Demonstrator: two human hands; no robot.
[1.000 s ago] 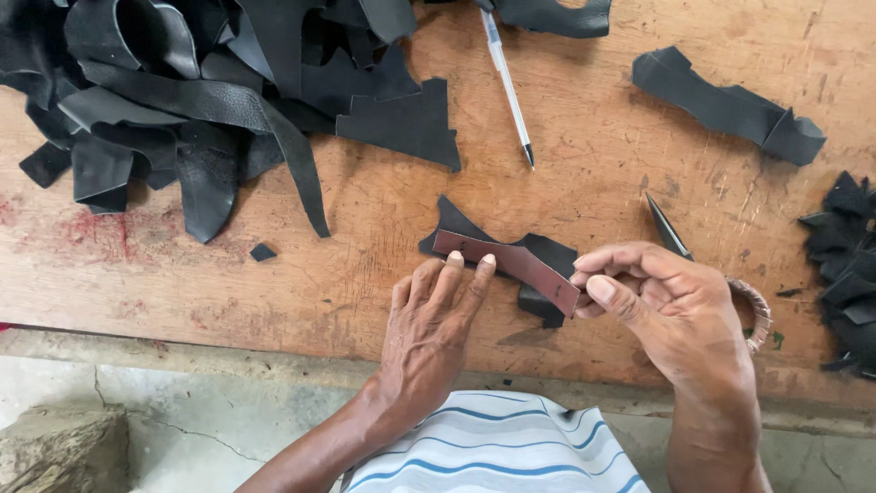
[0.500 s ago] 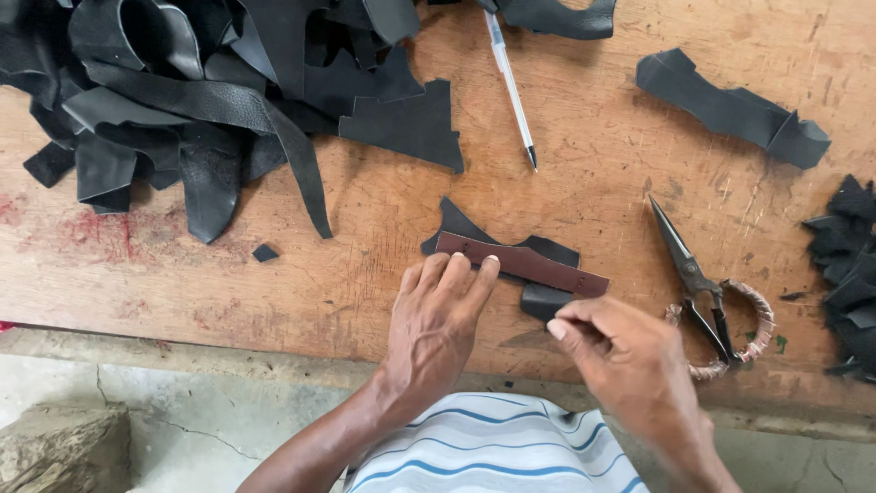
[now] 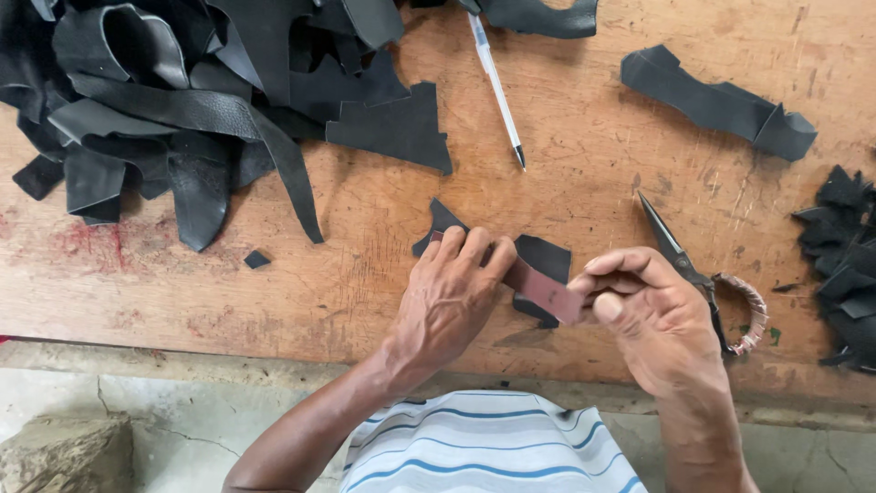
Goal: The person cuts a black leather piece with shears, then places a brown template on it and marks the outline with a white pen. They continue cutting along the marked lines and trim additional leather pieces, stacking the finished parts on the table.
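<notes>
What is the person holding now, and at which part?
A reddish-brown strip: the right hand pinches its right end, and the left hand presses its left part onto a black leather piece.

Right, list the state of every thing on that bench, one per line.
Brown strip: flat, pinched by both hands.
Left hand: pressing the strip down.
Right hand: gripping the strip's end.
Scissors: shut, lying loose.
Pen: uncapped, lying loose.
Black leather heap: tangled.
Black scrap: under the strip.

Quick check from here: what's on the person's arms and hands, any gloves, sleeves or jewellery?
Both hands are bare: no gloves on the left hand or right hand, and no rings or watch visible. Forearms are uncovered, with no sleeves reaching them. A white shirt with blue stripes shows below.
</notes>
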